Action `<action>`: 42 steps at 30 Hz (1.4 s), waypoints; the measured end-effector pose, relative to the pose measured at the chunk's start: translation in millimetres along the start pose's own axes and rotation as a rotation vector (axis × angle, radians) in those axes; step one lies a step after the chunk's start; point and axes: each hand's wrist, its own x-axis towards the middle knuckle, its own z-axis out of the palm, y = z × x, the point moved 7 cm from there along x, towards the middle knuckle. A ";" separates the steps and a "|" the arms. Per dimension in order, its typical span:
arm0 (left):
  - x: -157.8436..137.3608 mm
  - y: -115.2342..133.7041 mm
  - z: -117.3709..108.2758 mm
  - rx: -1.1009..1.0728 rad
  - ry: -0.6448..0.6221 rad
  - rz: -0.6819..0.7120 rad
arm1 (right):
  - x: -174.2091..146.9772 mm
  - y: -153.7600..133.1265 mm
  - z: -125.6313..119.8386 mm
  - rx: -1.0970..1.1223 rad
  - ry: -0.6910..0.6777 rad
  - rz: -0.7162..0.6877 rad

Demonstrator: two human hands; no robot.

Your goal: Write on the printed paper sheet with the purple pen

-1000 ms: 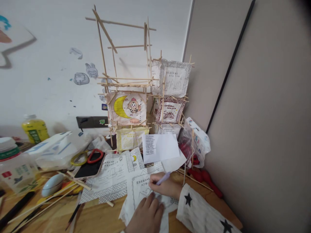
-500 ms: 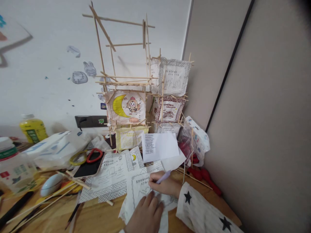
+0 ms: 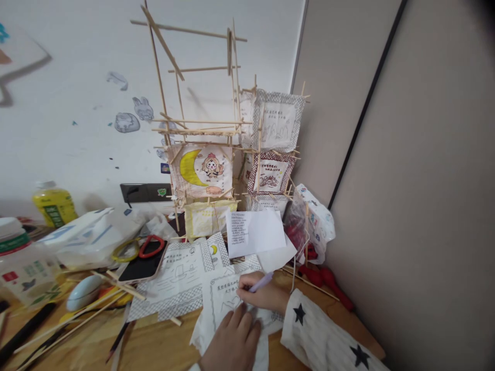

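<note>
Between the fingers of my right hand is a light purple pen, its tip down on a white paper sheet. That sheet carries handwritten characters, a wavy drawn border and mountain-like lines. My left hand lies flat on the lower part of the same sheet, fingers stretched out, just below the pen. To the left lie drawn sheets with a sailing boat and a cross-hatched border. Behind my hands a white note with rows of handwriting leans against a stick frame.
A lantern-like frame of wooden sticks with drawn panels stands at the back. Scissors rest on a phone. Bottles, a mouse and loose sticks crowd the left. A plastic bag stands at right.
My right hand and the pen stay at nearly the same spot on the sheet. A further curved line seems to show near the pen tip. My left hand has not moved.
</note>
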 end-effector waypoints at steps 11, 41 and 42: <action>-0.1 0.6 -2.9 0.005 -0.075 -0.022 | 0.2 0.3 -0.5 0.029 0.005 0.014; 0.6 0.1 2.9 0.045 -0.020 -0.001 | 0.7 -0.6 0.2 -0.059 -0.021 0.041; 0.5 0.2 2.7 0.044 -0.022 -0.002 | 0.6 -0.6 0.2 -0.056 -0.025 0.048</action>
